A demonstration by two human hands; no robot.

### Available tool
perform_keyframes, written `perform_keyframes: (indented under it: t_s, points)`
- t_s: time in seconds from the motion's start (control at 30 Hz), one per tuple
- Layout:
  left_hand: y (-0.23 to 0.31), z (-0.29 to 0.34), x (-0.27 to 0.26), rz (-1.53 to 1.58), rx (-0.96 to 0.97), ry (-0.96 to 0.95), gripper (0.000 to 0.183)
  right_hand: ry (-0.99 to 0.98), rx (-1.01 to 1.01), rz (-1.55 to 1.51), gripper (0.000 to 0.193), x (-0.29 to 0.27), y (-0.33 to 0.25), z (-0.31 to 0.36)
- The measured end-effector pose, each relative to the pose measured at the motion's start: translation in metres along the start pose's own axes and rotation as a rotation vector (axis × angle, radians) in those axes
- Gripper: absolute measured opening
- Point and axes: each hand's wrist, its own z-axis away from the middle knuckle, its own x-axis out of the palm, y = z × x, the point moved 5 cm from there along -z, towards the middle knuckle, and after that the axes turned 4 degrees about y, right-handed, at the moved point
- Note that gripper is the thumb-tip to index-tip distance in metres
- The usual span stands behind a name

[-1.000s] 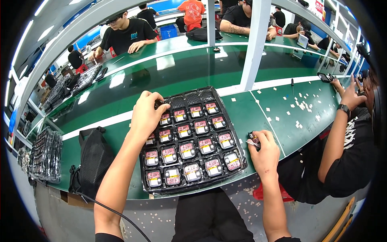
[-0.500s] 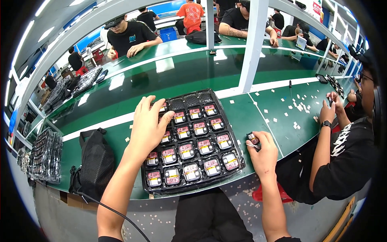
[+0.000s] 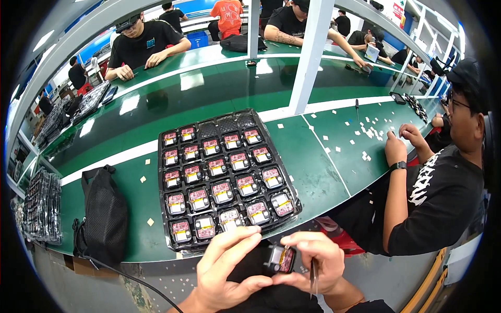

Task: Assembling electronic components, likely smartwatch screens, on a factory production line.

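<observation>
My right hand (image 3: pixel 318 261) pinches a small black square-cased device (image 3: pixel 282 259) with a pinkish circuit board, just in front of the table's near edge. A pair of thin metal tweezers (image 3: pixel 313 279) is tucked in the same hand, pointing down. Beside the device, my left hand (image 3: pixel 229 268) has its fingers spread from the thumb; the thumb tip is at the case's lower edge, and whether it touches I cannot tell. Beyond both hands lies a black plastic tray (image 3: pixel 227 124) with rows of similar devices in its pockets; several pockets at its far side hold none.
A black bag (image 3: pixel 107 214) lies left of the tray, with a black cable (image 3: pixel 141 281) near it. Stacked trays (image 3: pixel 44 203) stand farther left. Small pale squares (image 3: pixel 371 131) and a screwdriver (image 3: pixel 357 106) lie to the right, near a co-worker (image 3: pixel 443 193). A white post (image 3: pixel 310 62) rises behind.
My left hand has left the tray's left side and come down toward my body. My right hand has brought the device in from the tray's right side to meet it.
</observation>
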Motion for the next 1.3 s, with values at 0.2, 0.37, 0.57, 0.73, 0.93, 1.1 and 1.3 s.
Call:
perform_keyframes:
  t_s: [0.2,0.37,0.57,0.73,0.93,1.1,1.3]
  points:
    - [-0.010,0.046,0.014,0.629,-0.541,0.192,0.077,-0.106,0.004,0.029,0.066,0.019,-0.010,0.011]
    - [-0.020,0.065,0.009,0.746,-0.528,0.399,0.075,-0.161,-0.050,0.149,0.054,0.026,-0.012,0.012]
    - [-0.023,0.072,0.005,0.788,-0.583,0.435,0.077,-0.182,-0.118,0.308,0.041,0.033,-0.012,0.014]
    - [-0.022,0.071,0.002,0.693,-0.562,0.389,0.076,-0.150,-0.153,0.396,0.031,0.033,-0.008,0.018]
    - [-0.025,0.071,0.004,0.740,-0.603,0.409,0.076,-0.179,-0.244,0.389,0.029,0.035,-0.009,0.017]
    - [-0.025,0.070,0.006,0.762,-0.613,0.393,0.076,-0.185,-0.262,0.417,0.028,0.033,-0.009,0.018]
    - [-0.025,0.070,0.009,0.759,-0.629,0.362,0.075,-0.186,-0.297,0.467,0.025,0.033,-0.007,0.017]
